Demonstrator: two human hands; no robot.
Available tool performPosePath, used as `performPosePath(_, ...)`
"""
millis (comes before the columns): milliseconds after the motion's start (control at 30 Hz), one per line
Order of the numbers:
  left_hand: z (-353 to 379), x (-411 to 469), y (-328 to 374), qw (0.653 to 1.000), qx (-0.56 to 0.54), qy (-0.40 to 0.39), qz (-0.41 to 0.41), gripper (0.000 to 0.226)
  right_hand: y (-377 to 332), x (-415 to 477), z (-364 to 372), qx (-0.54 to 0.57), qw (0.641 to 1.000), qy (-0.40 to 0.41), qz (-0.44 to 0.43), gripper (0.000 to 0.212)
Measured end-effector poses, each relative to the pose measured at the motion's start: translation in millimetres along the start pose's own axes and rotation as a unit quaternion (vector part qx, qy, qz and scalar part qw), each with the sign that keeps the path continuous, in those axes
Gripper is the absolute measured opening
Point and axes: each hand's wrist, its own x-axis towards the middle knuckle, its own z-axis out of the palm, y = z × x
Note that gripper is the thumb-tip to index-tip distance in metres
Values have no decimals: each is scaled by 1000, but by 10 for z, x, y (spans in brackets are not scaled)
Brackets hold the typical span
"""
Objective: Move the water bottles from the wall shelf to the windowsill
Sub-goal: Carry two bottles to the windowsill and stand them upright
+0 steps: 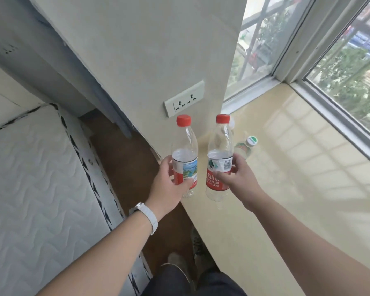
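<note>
My left hand [169, 184] grips a clear water bottle with a red cap and red label [184, 154], held upright at the near-left edge of the beige windowsill [297, 167]. My right hand [237, 178] grips a second red-capped bottle [219, 154], upright over the sill. Whether either bottle's base touches the sill is unclear. Behind the right bottle stands a third bottle with a green-and-white cap [247, 146], and a white cap [232, 123] peeks out behind the right bottle's neck. The wall shelf is not in view.
A wall with a double power socket [184, 99] rises just behind the bottles. The window frame [329, 112] borders the sill at the right and back. A white mattress [34, 178] lies at the left, with a brown floor strip [124, 163] between it and the sill.
</note>
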Motion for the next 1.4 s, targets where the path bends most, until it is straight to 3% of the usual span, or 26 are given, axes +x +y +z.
performPosePath(100, 80, 223, -105, 1000, 21, 5, -5, 81, 47, 243, 14, -15, 1000, -3, 2, 48)
performPosePath(233, 127, 491, -308, 999, 49, 18, 0, 62, 162, 536, 94, -26, 1000, 2, -3, 53)
performPosePath(367, 146, 744, -555, 998, 56, 25, -8, 57, 318, 776, 223, -37, 999, 14, -24, 56)
performPosePath(633, 310, 1138, -1057, 998, 8, 47, -43, 69, 744, 1242, 431, -99, 990, 84, -50, 63)
performPosePath(867, 448, 1388, -1137, 998, 3, 56, -24, 63, 915, 1493, 475, -124, 987, 77, -71, 54)
performPosePath(1100, 530, 1481, -1296, 998, 15, 63, -25, 66, 1054, 1622, 504, -155, 982, 64, -85, 64)
performPosePath(1400, 609, 1438, -1477, 996, 36, 72, -24, 66, 1310, 1701, 482, -159, 979, 48, -116, 62)
